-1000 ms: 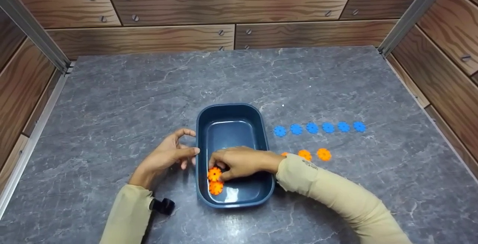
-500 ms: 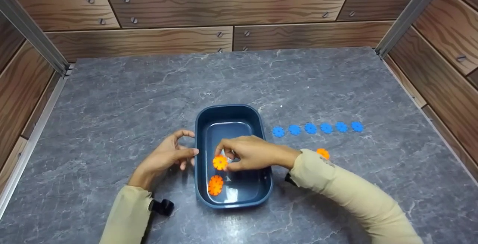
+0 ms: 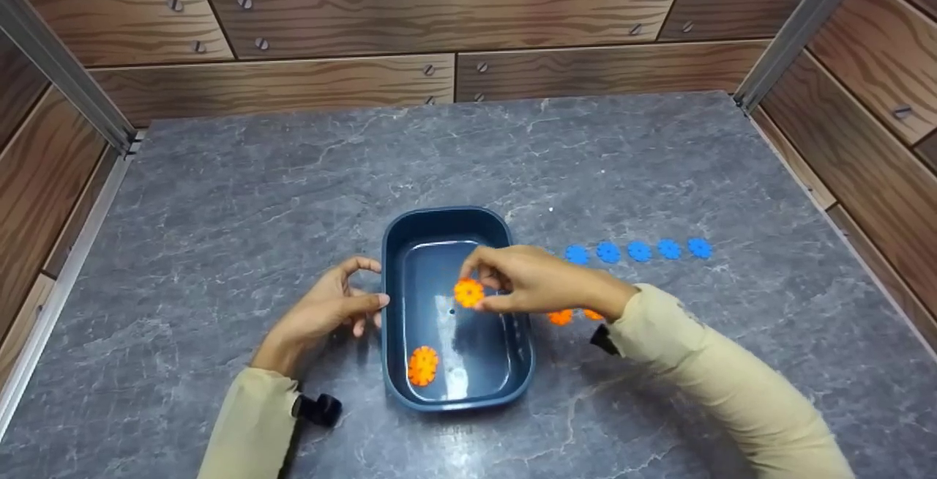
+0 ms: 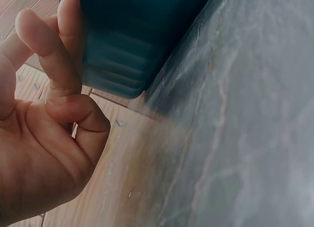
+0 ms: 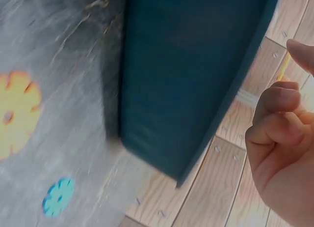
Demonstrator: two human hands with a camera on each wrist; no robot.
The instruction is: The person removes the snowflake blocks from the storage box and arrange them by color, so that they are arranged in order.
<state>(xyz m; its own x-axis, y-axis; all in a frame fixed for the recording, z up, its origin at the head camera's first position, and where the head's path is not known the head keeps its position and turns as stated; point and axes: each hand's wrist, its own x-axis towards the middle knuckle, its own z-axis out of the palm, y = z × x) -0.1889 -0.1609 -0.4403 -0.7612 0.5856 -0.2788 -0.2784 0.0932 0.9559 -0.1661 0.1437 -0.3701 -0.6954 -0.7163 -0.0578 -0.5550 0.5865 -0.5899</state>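
My right hand [image 3: 538,281] pinches an orange flower-shaped disc [image 3: 468,293] by its edge, over the inside of a dark blue rectangular tub [image 3: 386,362]. Only a thin yellow edge of the disc shows between thumb and fingers in the right wrist view, where the hand [image 5: 282,148] is above the tub's rim. Orange discs [image 3: 423,366], overlapping one another, lie at the tub's near left corner. My left hand [image 3: 322,307] is at the tub's left side, thumb tip on the rim and bent fingers by the outer wall [image 4: 117,55].
Right of the tub runs a row of several blue flower-shaped discs [image 3: 639,251], its left end hidden by my right hand. Orange discs [image 3: 561,316] lie partly under the right wrist. Wood-patterned walls [image 3: 439,14] enclose the grey marbled table [image 3: 293,171].
My right hand has lifted an orange disc from the tub's near left and carried it rightward and away from me. Other orange discs stay in the tub. The left hand keeps its place.
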